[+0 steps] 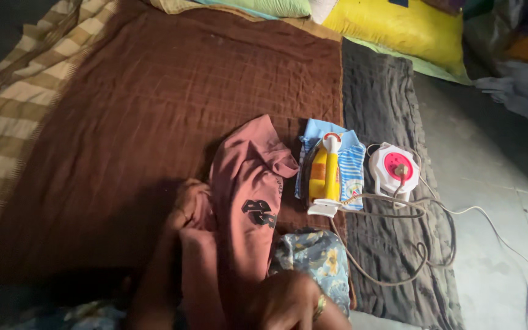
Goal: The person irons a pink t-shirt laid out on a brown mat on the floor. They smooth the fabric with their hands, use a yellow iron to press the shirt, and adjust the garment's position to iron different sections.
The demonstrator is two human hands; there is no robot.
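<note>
A pink shirt (245, 201) with a dark print on it lies crumpled on a brown blanket (154, 104), near the middle of the scene. The left hand (186, 205) grips the shirt's left edge, its fingers closed on the cloth and partly hidden by it. The right hand (288, 302) rests on the near end of the shirt at the bottom edge of the view, a ring on one finger; how tightly its fingers hold the cloth cannot be told in the dim light. Just right of the shirt, a blue flowered cloth (319, 260) lies at the near side. Farther off to the right, a yellow iron (325, 174) stands on a folded blue striped garment (346, 162). Its cord (398, 244) loops over a grey mat (386, 98) to a white and red socket box (393, 168) just right of the garment. A striped blanket (13, 116) lies at the far left, and yellow and green pillows (398, 24) at the far edge.
</note>
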